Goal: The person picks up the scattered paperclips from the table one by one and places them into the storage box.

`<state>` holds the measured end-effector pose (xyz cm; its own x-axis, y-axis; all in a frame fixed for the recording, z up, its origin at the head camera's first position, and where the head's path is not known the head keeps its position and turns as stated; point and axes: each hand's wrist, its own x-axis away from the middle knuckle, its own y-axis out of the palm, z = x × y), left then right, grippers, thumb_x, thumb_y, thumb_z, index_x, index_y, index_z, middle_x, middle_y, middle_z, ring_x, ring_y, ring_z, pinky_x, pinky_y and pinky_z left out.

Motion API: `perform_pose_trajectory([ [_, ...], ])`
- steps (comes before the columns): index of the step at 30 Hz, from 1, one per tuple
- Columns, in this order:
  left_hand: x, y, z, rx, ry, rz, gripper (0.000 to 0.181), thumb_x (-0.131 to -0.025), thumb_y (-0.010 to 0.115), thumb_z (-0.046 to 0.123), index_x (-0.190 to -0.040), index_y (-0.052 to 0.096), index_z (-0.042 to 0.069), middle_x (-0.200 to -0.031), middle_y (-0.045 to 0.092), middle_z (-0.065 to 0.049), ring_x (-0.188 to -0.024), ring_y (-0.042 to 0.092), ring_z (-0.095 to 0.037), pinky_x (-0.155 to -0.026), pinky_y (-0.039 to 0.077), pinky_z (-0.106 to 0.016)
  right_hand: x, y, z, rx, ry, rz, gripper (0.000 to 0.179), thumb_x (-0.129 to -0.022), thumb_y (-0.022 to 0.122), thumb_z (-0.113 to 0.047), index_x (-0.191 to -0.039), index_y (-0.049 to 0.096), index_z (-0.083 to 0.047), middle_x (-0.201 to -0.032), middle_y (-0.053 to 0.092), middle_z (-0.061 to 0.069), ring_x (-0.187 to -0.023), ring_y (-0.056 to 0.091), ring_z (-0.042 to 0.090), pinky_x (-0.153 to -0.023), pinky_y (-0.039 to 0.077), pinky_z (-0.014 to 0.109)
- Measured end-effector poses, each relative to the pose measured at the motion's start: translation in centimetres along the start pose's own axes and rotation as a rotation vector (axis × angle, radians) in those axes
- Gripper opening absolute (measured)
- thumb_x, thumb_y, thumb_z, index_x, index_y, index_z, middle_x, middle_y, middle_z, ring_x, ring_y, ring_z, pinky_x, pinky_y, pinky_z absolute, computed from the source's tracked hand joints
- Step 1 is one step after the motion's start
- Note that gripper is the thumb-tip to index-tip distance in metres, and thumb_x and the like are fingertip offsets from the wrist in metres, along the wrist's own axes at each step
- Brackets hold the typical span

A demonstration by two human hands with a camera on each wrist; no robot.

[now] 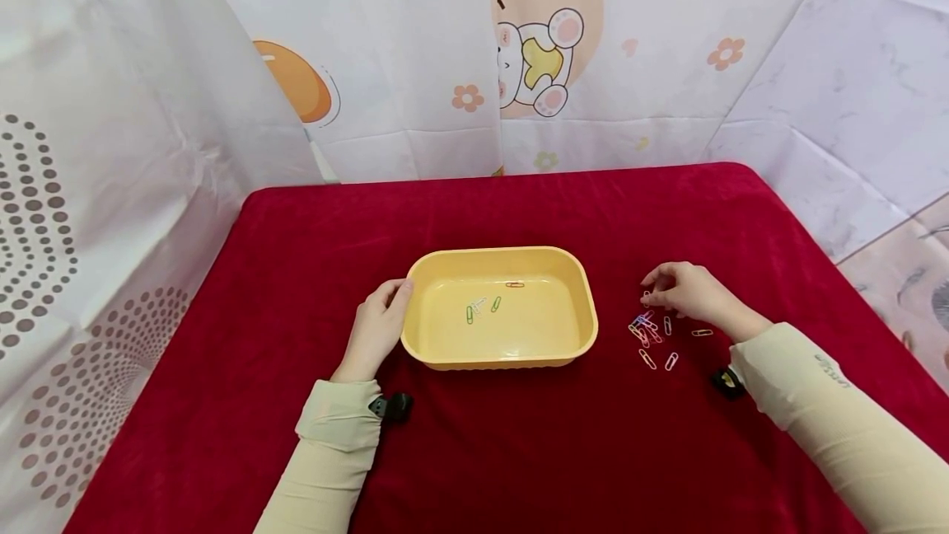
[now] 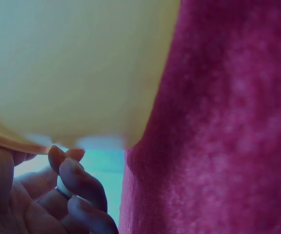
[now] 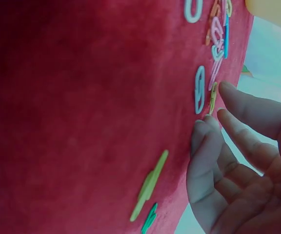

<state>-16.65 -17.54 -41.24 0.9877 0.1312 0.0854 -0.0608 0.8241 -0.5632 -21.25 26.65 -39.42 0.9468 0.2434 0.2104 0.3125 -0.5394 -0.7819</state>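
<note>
A yellow plastic tray (image 1: 500,354) stands in the middle of the table, with a few paper clips (image 1: 496,304) on its floor. My left hand (image 1: 374,328) grips its left rim; the left wrist view has the fingers curled just under that rim (image 2: 33,145). Over to the right, my right hand (image 1: 688,291) reaches down beside a loose pile of coloured paper clips (image 1: 643,330). One light paper clip (image 1: 647,298) lies right between its thumb and fingertips. The right wrist view shows a gap between thumb and fingers around a thin yellowish clip (image 3: 212,97).
Single clips lie scattered around the pile, among them a pink one (image 1: 670,362) and a yellow one (image 1: 702,333). A red velvet cloth (image 1: 519,452) covers the table. Patterned white curtains (image 1: 415,89) hang behind and along the sides.
</note>
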Motion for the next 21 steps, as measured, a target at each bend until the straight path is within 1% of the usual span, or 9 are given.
perform_pose_trajectory([
  [8,-0.02,0.04,-0.08,0.01,-0.006,-0.007,0.052,-0.104,0.042,0.05,-0.135,0.059,0.013,-0.125,0.066,-0.012,-0.107,0.064,-0.026,-0.093,0.05,-0.043,-0.24,0.17,0.26,0.032,0.019,-0.007,0.028,-0.087,0.075,-0.018,-0.103,0.067,0.003,-0.077,0.062,0.003,-0.065,0.056,0.016,-0.056,0.052,0.03],
  [14,0.05,0.06,-0.03,0.01,-0.008,-0.006,0.051,-0.104,0.042,0.049,-0.135,0.06,0.012,-0.124,0.067,-0.012,-0.106,0.064,-0.026,-0.093,0.05,-0.042,-0.14,0.21,0.06,0.039,0.016,-0.006,0.025,-0.086,0.076,-0.017,-0.099,0.065,0.001,-0.081,0.062,0.006,-0.065,0.056,0.016,-0.055,0.052,0.031],
  [17,0.02,0.06,-0.03,0.009,-0.006,-0.006,0.051,-0.104,0.042,0.049,-0.135,0.059,0.012,-0.125,0.066,-0.013,-0.107,0.064,-0.026,-0.093,0.05,-0.043,-0.07,0.31,-0.08,0.033,0.005,0.001,0.022,-0.086,0.075,-0.015,-0.097,0.064,0.0,-0.084,0.064,0.009,-0.066,0.056,0.016,-0.055,0.052,0.031],
  [21,-0.04,0.07,-0.08,0.005,-0.004,-0.004,0.052,-0.104,0.042,0.05,-0.135,0.059,0.012,-0.125,0.066,-0.013,-0.107,0.064,-0.027,-0.093,0.05,-0.043,-0.13,0.51,-0.26,0.033,-0.032,0.011,0.014,-0.087,0.071,-0.009,-0.096,0.064,-0.001,-0.085,0.066,0.009,-0.068,0.057,0.015,-0.056,0.051,0.03],
])
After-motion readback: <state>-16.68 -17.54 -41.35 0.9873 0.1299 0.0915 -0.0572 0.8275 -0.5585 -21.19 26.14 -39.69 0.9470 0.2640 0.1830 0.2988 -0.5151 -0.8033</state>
